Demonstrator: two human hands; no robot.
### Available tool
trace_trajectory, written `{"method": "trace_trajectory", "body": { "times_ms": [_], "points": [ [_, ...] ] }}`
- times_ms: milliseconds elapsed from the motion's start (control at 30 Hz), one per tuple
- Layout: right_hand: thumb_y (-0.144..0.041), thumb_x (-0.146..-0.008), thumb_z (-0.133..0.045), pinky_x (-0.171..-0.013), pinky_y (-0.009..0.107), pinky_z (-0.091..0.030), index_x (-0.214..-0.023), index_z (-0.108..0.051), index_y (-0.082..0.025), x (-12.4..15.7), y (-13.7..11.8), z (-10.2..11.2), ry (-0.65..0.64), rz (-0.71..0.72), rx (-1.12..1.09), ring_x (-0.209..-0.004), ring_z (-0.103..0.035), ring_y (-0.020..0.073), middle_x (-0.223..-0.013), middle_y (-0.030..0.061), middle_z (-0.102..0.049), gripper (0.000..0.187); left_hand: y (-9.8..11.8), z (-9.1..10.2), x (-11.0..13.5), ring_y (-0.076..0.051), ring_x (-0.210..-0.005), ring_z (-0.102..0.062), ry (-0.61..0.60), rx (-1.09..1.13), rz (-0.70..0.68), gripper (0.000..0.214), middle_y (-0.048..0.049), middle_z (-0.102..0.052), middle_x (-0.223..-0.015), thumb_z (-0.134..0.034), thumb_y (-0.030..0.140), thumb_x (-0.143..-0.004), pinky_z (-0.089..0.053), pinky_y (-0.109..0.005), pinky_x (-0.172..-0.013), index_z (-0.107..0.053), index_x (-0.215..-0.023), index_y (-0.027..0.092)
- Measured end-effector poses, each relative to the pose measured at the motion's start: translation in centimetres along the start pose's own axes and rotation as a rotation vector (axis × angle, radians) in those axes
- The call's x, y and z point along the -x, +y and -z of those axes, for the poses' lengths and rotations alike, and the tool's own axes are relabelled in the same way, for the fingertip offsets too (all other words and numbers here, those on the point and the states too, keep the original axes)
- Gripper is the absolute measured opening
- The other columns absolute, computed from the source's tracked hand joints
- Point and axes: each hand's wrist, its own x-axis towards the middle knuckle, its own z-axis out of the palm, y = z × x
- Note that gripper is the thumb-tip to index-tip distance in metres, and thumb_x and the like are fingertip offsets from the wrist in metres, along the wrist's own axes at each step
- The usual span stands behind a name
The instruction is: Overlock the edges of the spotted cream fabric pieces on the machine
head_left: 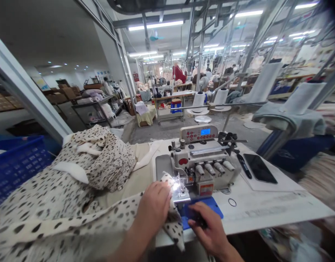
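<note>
My left hand (153,207) lies on cream fabric with black spots (60,214), fingers curled over its edge, pressing it against the lit needle area of a white overlock sewing machine (203,165). My right hand (208,227) rests on the blue plate (211,205) in front of the machine, fingers bent around a small dark object that I cannot make out. The spotted fabric runs left from the machine into a big heap (102,156) on the table.
A dark phone (259,168) and a small ring (232,202) lie on the white table (279,203) right of the machine. A blue crate (17,163) stands at the left. Thread cones (198,100) rise behind; other sewing stations fill the hall beyond.
</note>
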Motion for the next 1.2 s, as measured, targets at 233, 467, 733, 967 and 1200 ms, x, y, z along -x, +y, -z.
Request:
{"method": "trace_trajectory", "body": {
  "times_ms": [233,467,733,967,1200],
  "points": [
    [-0.041,-0.081,-0.074,-0.081,0.034,-0.060,-0.100,-0.076,-0.020,0.0,-2.0,-3.1,0.021,-0.386,-0.294,-0.088,-0.075,0.0273,-0.097,0.0100,-0.079,0.028,2.1,0.4,1.7,-0.022,-0.097,-0.064,-0.054,0.242,0.143,0.033,-0.0060,-0.068,-0.104,-0.057,0.004,-0.082,-0.055,-0.036,-0.086,-0.063,-0.109,0.022],
    [-0.048,-0.070,-0.083,-0.072,0.032,-0.058,-0.092,-0.072,-0.015,0.1,-2.3,-2.2,0.237,-0.812,-0.660,-0.077,-0.070,0.0240,-0.085,0.0073,-0.077,0.041,5.1,-3.1,1.4,-0.020,-0.098,-0.066,-0.040,0.490,0.074,0.037,-0.0048,-0.072,-0.106,-0.054,-0.002,-0.079,-0.054,-0.033,-0.091,-0.067,-0.106,0.020],
    [-0.053,-0.067,-0.083,-0.071,0.032,-0.058,-0.092,-0.072,-0.013,0.4,-2.5,-1.7,0.342,-0.843,-0.474,-0.077,-0.069,0.0248,-0.082,0.0068,-0.077,0.048,3.8,-3.5,1.4,-0.018,-0.095,-0.068,0.060,0.455,-0.026,0.035,-0.0034,-0.074,-0.101,-0.052,-0.002,-0.083,-0.055,-0.031,-0.088,-0.069,-0.104,0.021],
    [-0.034,-0.091,-0.061,-0.075,0.032,-0.060,-0.099,-0.074,-0.020,0.2,-5.1,-5.7,0.237,-0.329,-0.147,-0.085,-0.072,0.0240,-0.096,0.0091,-0.075,0.021,-2.5,3.8,3.7,-0.018,-0.095,-0.064,0.216,0.170,-0.057,0.030,-0.0050,-0.072,-0.092,-0.045,0.002,-0.091,-0.052,-0.033,-0.088,-0.068,-0.101,0.020],
    [-0.001,-0.075,-0.049,-0.104,0.041,-0.053,-0.128,-0.066,-0.023,1.6,-6.7,-11.3,-0.183,0.120,-0.148,-0.124,-0.062,0.0267,-0.135,0.0114,-0.065,0.060,-7.9,8.9,11.5,-0.024,-0.092,-0.060,0.158,-0.383,0.300,0.025,-0.0054,-0.069,-0.082,-0.051,0.004,-0.088,-0.046,-0.038,-0.082,-0.069,-0.082,0.020]
  ]
}}
